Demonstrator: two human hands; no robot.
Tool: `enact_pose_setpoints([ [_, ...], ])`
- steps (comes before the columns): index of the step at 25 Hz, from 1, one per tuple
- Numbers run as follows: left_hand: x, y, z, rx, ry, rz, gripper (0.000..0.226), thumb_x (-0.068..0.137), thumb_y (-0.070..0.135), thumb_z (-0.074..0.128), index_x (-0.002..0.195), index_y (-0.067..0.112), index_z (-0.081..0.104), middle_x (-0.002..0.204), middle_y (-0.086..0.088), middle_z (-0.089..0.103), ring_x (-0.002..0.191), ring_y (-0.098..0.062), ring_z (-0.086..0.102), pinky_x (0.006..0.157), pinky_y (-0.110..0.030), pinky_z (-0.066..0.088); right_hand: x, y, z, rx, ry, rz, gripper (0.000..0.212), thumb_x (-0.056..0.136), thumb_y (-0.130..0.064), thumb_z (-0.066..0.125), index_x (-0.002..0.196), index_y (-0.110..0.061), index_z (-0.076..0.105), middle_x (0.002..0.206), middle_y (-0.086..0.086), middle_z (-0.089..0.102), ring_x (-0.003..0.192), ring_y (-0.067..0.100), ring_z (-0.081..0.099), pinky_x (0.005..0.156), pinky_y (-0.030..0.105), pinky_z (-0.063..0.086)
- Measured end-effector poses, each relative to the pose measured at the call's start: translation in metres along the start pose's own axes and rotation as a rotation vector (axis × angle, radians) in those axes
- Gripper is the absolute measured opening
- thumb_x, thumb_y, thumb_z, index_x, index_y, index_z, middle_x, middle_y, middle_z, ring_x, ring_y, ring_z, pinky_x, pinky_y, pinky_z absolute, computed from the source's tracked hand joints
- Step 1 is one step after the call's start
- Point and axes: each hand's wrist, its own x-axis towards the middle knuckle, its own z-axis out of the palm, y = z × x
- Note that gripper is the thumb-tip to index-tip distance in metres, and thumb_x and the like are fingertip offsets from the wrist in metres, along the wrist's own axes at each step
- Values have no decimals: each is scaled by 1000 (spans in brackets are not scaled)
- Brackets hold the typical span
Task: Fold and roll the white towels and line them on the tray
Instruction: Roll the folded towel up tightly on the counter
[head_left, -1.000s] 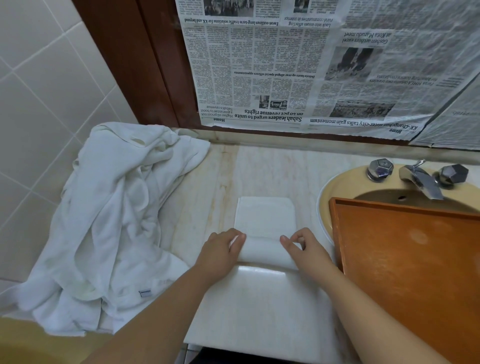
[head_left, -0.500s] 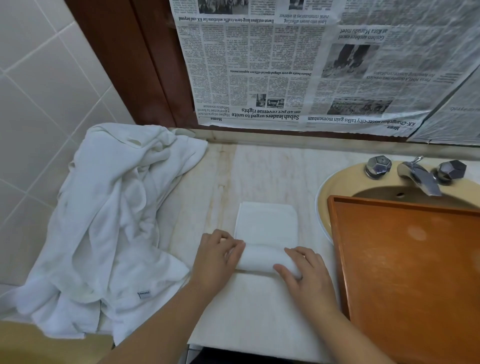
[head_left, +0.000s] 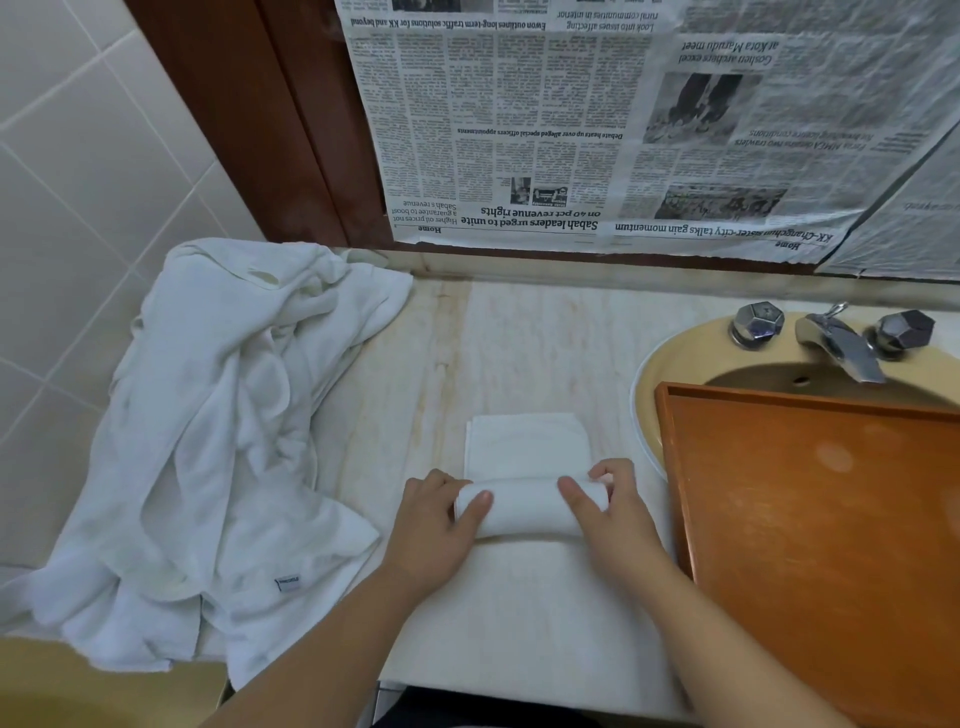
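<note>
A folded white towel (head_left: 527, 506) lies on the marble counter (head_left: 545, 338), its near part rolled into a thick cylinder and its far part still flat. My left hand (head_left: 436, 525) grips the roll's left end, thumb on top. My right hand (head_left: 610, 512) grips the right end, fingers curled over the far side. The orange wooden tray (head_left: 810, 519) sits to the right, partly over the sink, with nothing on it. A heap of crumpled white towels (head_left: 218, 431) lies at the left of the counter.
A beige sink (head_left: 670, 358) with a chrome tap (head_left: 836, 343) and two knobs sits behind the tray. Newspaper (head_left: 623, 130) covers the wall behind the counter. White tiles line the left wall. The counter's front edge is just below my forearms.
Both hands have rolled the towel away from me; the roll is thicker and the flat part beyond it is shorter.
</note>
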Motion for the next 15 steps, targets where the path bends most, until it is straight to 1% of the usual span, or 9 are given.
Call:
enact_pose_setpoints([
  [1, 3, 3, 1, 7, -2, -40, 34, 100, 60, 50, 105, 33, 69, 100, 17, 55, 104, -15, 46, 88, -30, 40, 2, -3, 1, 54, 9, 36, 36, 91, -60, 66, 105, -39, 41, 101, -2, 59, 89, 19, 64, 78, 41, 51],
  [3, 9, 10, 2, -46, -4, -152, 31, 99, 60, 53, 103, 32, 64, 101, 12, 58, 105, -18, 48, 90, -36, 43, 8, -6, 4, 42, 57, 54, 31, 91, -58, 68, 100, -38, 47, 106, -3, 55, 98, 20, 59, 83, 39, 50],
  [5, 14, 13, 2, -200, 52, -232, 27, 90, 61, 62, 109, 42, 58, 103, 10, 60, 104, -17, 53, 91, -38, 47, 14, -6, 7, -124, 187, -70, 21, 92, -53, 69, 89, -34, 61, 105, -10, 52, 105, 16, 52, 89, 40, 48],
  [6, 14, 14, 2, -219, 93, -206, 27, 88, 59, 65, 111, 47, 57, 104, 10, 60, 102, -16, 53, 90, -38, 47, 16, -4, 10, -250, 279, -205, 22, 94, -50, 67, 84, -31, 66, 101, -11, 52, 101, 16, 50, 86, 42, 48],
  [8, 13, 15, 3, -35, 171, -43, 17, 93, 52, 63, 109, 47, 67, 107, 13, 57, 102, -16, 49, 89, -39, 47, 15, 7, 14, -493, 389, -512, 37, 99, -50, 57, 78, -23, 70, 92, -8, 56, 86, 21, 50, 73, 44, 47],
  [10, 10, 13, 7, 197, 263, 141, 24, 99, 48, 55, 106, 38, 76, 109, 12, 59, 100, -20, 49, 82, -41, 50, 10, 18, 13, -638, 409, -664, 48, 100, -57, 49, 81, -19, 72, 88, -3, 60, 80, 27, 53, 67, 42, 44],
  [12, 6, 8, 10, 342, 339, 306, 30, 100, 46, 53, 107, 32, 78, 110, 7, 63, 96, -26, 55, 72, -43, 52, -1, 30, 12, -712, 420, -678, 49, 95, -61, 53, 92, -17, 75, 92, -1, 65, 82, 29, 57, 68, 41, 45],
  [13, 2, 4, 11, 371, 339, 388, 32, 100, 49, 53, 111, 30, 76, 113, 5, 64, 96, -27, 57, 72, -42, 52, -9, 37, 12, -710, 425, -660, 49, 92, -61, 56, 97, -16, 76, 94, -1, 66, 84, 28, 58, 69, 41, 46],
  [15, -10, -7, 12, 390, 253, 480, 47, 98, 63, 54, 122, 28, 71, 121, 4, 64, 104, -25, 57, 78, -39, 50, -20, 46, 13, -628, 405, -583, 50, 92, -60, 54, 103, -18, 78, 97, -3, 65, 86, 24, 57, 73, 41, 49],
])
